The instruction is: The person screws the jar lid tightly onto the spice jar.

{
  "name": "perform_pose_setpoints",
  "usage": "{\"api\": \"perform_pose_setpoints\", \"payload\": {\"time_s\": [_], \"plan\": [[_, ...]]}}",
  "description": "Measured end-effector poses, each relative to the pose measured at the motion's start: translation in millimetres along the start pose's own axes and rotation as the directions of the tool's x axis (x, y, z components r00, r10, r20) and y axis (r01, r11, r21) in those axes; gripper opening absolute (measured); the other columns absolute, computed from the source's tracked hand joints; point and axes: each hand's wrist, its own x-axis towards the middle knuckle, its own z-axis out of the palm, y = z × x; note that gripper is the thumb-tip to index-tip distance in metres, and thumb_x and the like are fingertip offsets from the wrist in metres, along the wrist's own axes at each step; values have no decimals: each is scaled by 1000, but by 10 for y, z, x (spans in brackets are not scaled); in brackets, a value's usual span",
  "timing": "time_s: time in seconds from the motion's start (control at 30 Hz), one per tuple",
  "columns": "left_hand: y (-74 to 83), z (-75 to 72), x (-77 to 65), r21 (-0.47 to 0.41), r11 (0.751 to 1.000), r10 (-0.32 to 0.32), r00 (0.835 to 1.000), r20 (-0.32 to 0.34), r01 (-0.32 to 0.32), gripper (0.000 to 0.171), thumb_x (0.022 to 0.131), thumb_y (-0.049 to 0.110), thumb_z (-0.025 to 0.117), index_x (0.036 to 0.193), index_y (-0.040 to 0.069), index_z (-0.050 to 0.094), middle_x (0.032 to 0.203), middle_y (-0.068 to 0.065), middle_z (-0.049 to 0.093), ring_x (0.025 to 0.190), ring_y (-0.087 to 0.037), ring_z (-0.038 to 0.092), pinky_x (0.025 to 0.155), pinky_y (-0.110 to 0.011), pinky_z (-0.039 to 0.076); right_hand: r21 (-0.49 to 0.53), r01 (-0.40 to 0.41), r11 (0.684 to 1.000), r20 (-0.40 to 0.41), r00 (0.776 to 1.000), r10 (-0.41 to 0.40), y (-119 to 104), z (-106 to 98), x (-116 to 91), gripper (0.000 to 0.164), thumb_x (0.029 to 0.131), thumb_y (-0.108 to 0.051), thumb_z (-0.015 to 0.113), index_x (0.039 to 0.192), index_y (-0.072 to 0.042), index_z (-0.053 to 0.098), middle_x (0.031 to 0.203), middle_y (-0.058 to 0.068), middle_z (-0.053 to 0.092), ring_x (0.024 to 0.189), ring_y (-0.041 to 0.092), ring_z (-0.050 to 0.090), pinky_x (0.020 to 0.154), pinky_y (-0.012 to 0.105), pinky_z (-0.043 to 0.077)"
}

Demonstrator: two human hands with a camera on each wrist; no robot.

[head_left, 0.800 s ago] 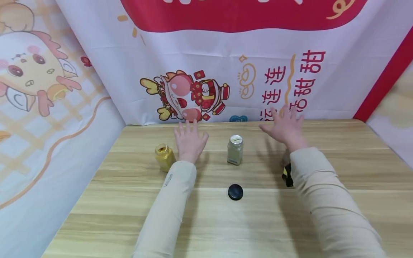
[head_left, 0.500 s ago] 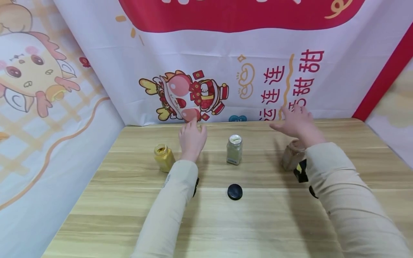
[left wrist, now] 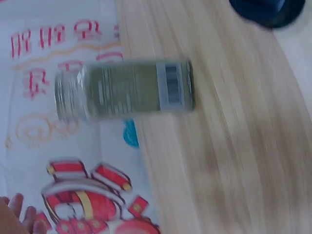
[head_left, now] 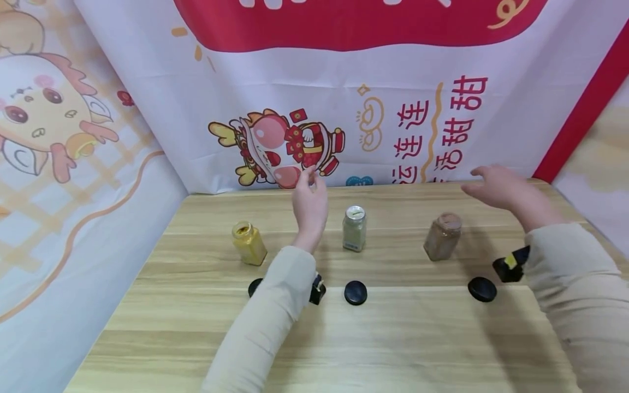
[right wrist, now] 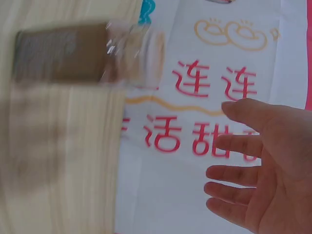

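Note:
In the head view, my left hand [head_left: 311, 210] hovers over the back of the table with loosely bent fingers, holding nothing. Just to its right stands a square glass jar of pale green powder [head_left: 355, 229] with a silvery top; it also fills much of the left wrist view. Left of that hand is an uncapped jar of yellow powder [head_left: 249, 245]. My right hand [head_left: 508, 194] is raised beyond a jar of brown powder [head_left: 443, 237], touching nothing. The right wrist view shows its fingers [right wrist: 234, 174] spread and relaxed.
Black round lids lie in front of the jars: a middle lid [head_left: 355, 293], a right lid [head_left: 482, 289] and a left lid [head_left: 254, 286] partly behind my sleeve. A printed cloth [head_left: 383, 71] hangs along the table's back edge.
Both hands have moved to the right, the right one farther. The brown jar and the right and left lids, hidden behind my arms before, now show. The jars stay put.

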Motion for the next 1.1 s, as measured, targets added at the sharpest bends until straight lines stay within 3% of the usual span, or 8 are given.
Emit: {"api": "perform_pose_setpoints", "payload": {"time_s": [0.1, 0.2, 0.37, 0.47, 0.63, 0.83, 0.97, 1.1], "plan": [[78, 88, -120, -46, 996, 72, 997, 4, -72, 32, 98, 18, 49, 128, 12, 58, 128, -5, 63, 121, -18, 56, 104, -34, 47, -26, 17, 1000, -7, 1000, -17, 181, 36, -63, 58, 96, -25, 45, 131, 20, 38, 132, 45, 37, 122, 59, 34, 102, 68, 31], [149, 172, -262, -85, 987, 139, 989, 56, -134, 33, 96, 11, 49, 128, 10, 58, 128, -6, 63, 120, -18, 57, 103, -31, 47, -46, 22, 999, 5, 1000, -21, 329, 123, -130, 56, 96, -24, 46, 130, 20, 40, 130, 44, 40, 118, 59, 39, 98, 68, 35], [229, 331, -499, -131, 972, 214, 962, 167, -194, 36, 92, 3, 50, 127, 6, 58, 127, -10, 62, 115, -21, 58, 98, -29, 50, -72, 54, 996, 5, 999, -53, 481, 356, -238, 53, 95, -22, 51, 127, 19, 44, 127, 44, 46, 114, 59, 45, 93, 67, 40], [239, 438, -622, -109, 971, 233, 942, 241, -213, 36, 92, 4, 50, 127, 7, 59, 124, -9, 63, 113, -24, 59, 95, -29, 51, -85, 91, 992, -15, 996, -93, 533, 499, -293, 48, 93, -20, 53, 122, 18, 49, 119, 43, 52, 108, 58, 50, 88, 64, 44], [176, 613, -794, -36, 978, 202, 906, 372, -203, 38, 90, 2, 52, 127, 11, 59, 126, -7, 62, 114, -24, 59, 94, -28, 51, -54, 119, 991, -15, 993, -120, 601, 700, -376, 45, 92, -18, 56, 119, 17, 52, 111, 43, 57, 99, 55, 57, 81, 59, 49], [13, 821, -912, 19, 993, 89, 865, 493, -112, 41, 88, 3, 58, 127, 15, 60, 131, -3, 60, 116, -21, 57, 93, -25, 50, 18, 146, 989, -15, 989, -146, 636, 908, -454, 40, 91, -18, 60, 113, 15, 58, 102, 36, 63, 90, 45, 64, 77, 54, 52], [-73, 968, -956, 46, 993, 68, 831, 552, -112, 44, 86, 6, 63, 129, 16, 59, 134, -3, 58, 118, -19, 55, 93, -22, 47, 37, 144, 989, -6, 990, -144, 634, 1011, -510, 32, 91, -23, 62, 102, 7, 65, 90, 21, 68, 83, 32, 65, 72, 47, 53], [-129, 1098, -987, 78, 991, 45, 812, 583, -111, 51, 85, 13, 69, 134, 15, 54, 137, -4, 54, 122, -20, 54, 98, -25, 47, 56, 128, 990, 46, 990, -131, 610, 1085, -565, 28, 91, -33, 63, 91, -5, 66, 82, 5, 64, 74, 16, 56, 63, 32, 46]]}}
